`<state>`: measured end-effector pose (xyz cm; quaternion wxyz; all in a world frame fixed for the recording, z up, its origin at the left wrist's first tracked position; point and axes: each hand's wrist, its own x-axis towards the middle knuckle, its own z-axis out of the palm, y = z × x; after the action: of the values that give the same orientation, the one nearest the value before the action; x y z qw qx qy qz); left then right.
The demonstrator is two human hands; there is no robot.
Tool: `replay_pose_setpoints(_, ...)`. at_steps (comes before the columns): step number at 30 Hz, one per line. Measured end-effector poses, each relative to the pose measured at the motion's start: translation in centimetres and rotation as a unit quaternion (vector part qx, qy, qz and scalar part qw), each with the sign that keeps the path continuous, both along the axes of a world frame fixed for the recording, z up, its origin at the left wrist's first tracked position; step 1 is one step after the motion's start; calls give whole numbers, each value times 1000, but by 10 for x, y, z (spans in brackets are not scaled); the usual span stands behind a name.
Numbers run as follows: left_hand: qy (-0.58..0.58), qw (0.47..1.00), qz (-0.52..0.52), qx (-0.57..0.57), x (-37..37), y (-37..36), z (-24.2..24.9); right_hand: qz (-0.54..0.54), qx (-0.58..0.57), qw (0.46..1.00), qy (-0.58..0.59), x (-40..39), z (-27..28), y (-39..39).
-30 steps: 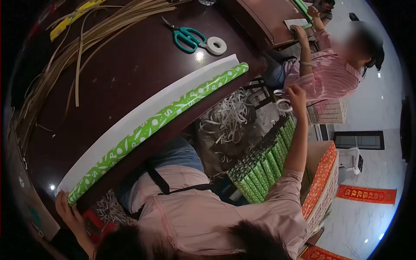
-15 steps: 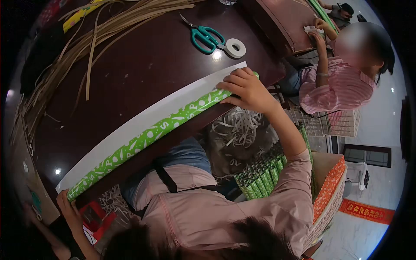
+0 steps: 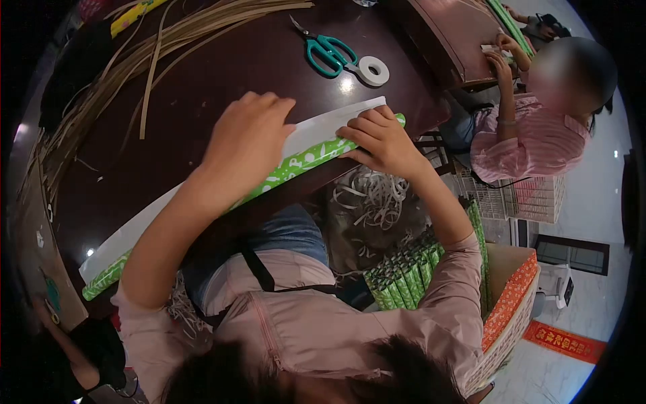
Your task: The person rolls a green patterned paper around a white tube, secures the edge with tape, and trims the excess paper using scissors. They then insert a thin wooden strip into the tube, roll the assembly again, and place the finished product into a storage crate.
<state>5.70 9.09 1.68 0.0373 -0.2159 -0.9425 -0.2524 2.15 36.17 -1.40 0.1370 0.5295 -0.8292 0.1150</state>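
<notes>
A long green roll of white-printed paper (image 3: 306, 159) lies slantwise along the table's near edge, with a strip of its white side (image 3: 151, 225) showing unrolled beyond it. At the roll's right end, my right hand (image 3: 382, 140) presses down and grips it, fingers over the top and thumb on the near side. My left hand (image 3: 250, 140) is over the middle of the roll, slightly blurred, fingers loosely bent and apart with nothing seen in them. It hides part of the roll. Teal-handled scissors (image 3: 328, 55) and a white tape roll (image 3: 373, 71) lie beyond the paper.
Long tan strips (image 3: 202, 30) lie on the dark table (image 3: 222, 67) at the far left. A person in a pink striped shirt (image 3: 531, 145) works at another table at right. Green rolls (image 3: 404, 281) are bundled beside my lap, near curly white scraps (image 3: 373, 195). Another person's arm (image 3: 67, 350) shows lower left.
My left hand has left the roll's left end and moved right and up over its middle. My right hand stays at the right end. The view has shifted slightly.
</notes>
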Motion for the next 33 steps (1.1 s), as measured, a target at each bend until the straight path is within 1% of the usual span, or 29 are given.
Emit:
replay_pose_setpoints(2, -102, 987, 19, -126, -18, 36, 7, 1, -5, 1000, 21, 0, 0, -2)
replay_pose_setpoints(3, -102, 987, 19, -125, -22, 44, 9, 2, -4, 1000, 20, 0, 1, -3)
replay_pose_setpoints(5, -138, 974, 45, -172, -28, 52, 11, -1, -3, 999, 41, 1, 2, -5)
replay_pose_setpoints(6, -138, 974, 44, -174, -30, 50, 10, -2, -5, 999, 41, 1, 2, -5)
replay_pose_setpoints(8, -170, 982, 30, -77, -35, 41, 3, 5, -6, 999, 53, 0, 2, -6)
replay_pose_setpoints(9, -171, 982, 30, -77, -37, 37, -1, 5, -7, 999, 52, -1, 1, -7)
replay_pose_setpoints(11, -199, 979, 22, 43, -42, 30, -10, 23, -21, 998, 53, -2, -2, -9)
replay_pose_setpoints(12, -200, 979, 23, 44, -45, 29, -15, 24, -21, 998, 52, -2, -2, -10)
replay_pose_setpoints(14, -253, 957, 40, 138, -47, 27, -23, 27, 8, 999, 44, -3, 0, -11)
replay_pose_setpoints(18, -253, 958, 55, 125, -45, 28, -22, 42, 3, 999, 15, -9, 1, -14)
replay_pose_setpoints(21, -265, 948, 61, 164, -46, 27, -30, 36, 19, 999, -10, -8, 4, -17)
replay_pose_setpoints(23, -276, 944, 41, 179, -49, 25, -33, 16, -15, 999, -44, -7, 9, -19)
replay_pose_setpoints(24, -275, 943, 42, 181, -49, 24, -32, 18, -13, 999, -44, -6, 9, -21)
replay_pose_setpoints(26, -296, 939, 39, 169, -50, 24, -29, -42, -133, 989, -48, -5, 5, -25)
replay_pose_setpoints(27, -297, 939, 38, 169, -50, 24, -28, -63, -163, 984, -39, -7, 2, -31)
replay_pose_setpoints(28, -297, 940, 38, 162, -50, 24, -27, -65, -163, 984, -40, -8, 0, -36)
replay_pose_setpoints(30, -297, 942, 37, 153, -51, 24, -28, -122, -165, 974, -98, -9, -3, -44)
replay_pose_setpoints(33, -284, 943, 29, 171, -51, 21, -31, -137, -163, 971, -105, -8, -4, -52)
